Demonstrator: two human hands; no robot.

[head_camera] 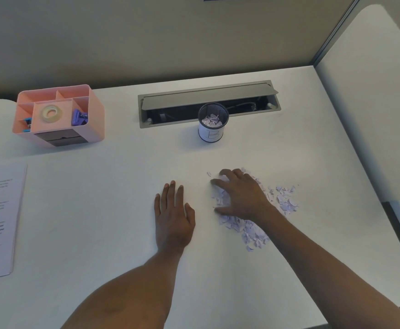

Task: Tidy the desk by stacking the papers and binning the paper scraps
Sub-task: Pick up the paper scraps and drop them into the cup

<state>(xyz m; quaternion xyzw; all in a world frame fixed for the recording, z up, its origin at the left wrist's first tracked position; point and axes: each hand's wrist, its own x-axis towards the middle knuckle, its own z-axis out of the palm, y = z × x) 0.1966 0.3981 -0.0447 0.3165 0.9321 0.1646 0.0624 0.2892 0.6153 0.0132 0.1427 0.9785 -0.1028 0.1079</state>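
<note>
Head view: left fingers (172,193) flat on desk (99,210); right fingers (227,173) curl around paper scraps (286,200); mesh bin (210,134) beyond, pink organizer (94,129) far-left.

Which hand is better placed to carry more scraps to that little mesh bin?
The right hand: it lies on the paper scraps, fingers curled into them. The left hand rests flat on bare desk beside the pile.

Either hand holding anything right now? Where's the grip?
Left hand lies flat on the desk, holding nothing. Right hand curls its fingers round a clump of paper scraps at the pile's far edge.
</note>
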